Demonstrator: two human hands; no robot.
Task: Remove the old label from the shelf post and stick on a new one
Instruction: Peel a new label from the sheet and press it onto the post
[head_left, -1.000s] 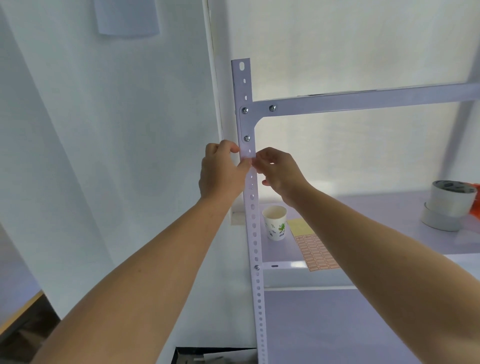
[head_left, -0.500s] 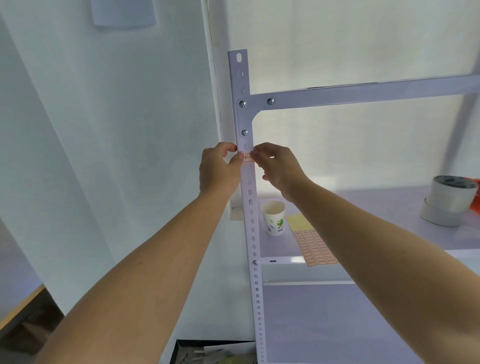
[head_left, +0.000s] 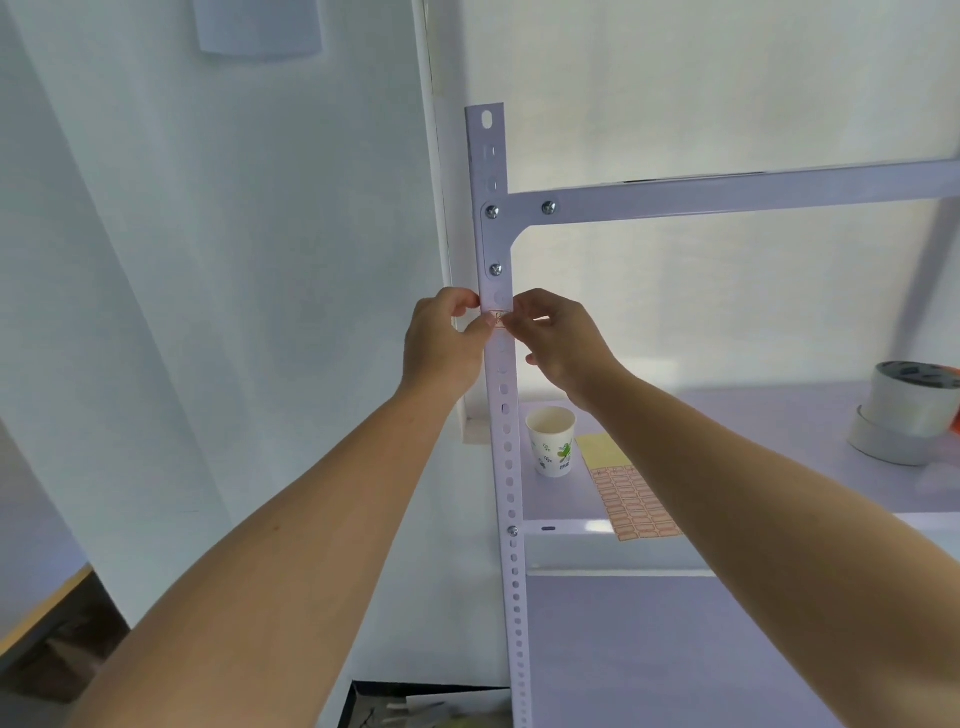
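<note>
A white perforated shelf post (head_left: 506, 447) stands upright in the middle of the view. A small orange-bordered label (head_left: 500, 318) lies on its front face just below the bracket screws. My left hand (head_left: 441, 340) is at the post's left side, its thumb tip on the label's left edge and its fingers curled behind the post. My right hand (head_left: 558, 338) is at the right side, with fingertips on the label's right edge. Both hands partly cover the label.
On the shelf board (head_left: 753, 415) stand a paper cup (head_left: 551, 440), a sheet of orange labels (head_left: 636, 501) and a yellow backing sheet (head_left: 600, 449). Tape rolls (head_left: 906, 410) sit at the far right. A dark box (head_left: 415, 706) lies below.
The view shifted slightly; both hands stay at the same spot on the post. The label, hidden by fingers a second ago, now shows between the fingertips.
</note>
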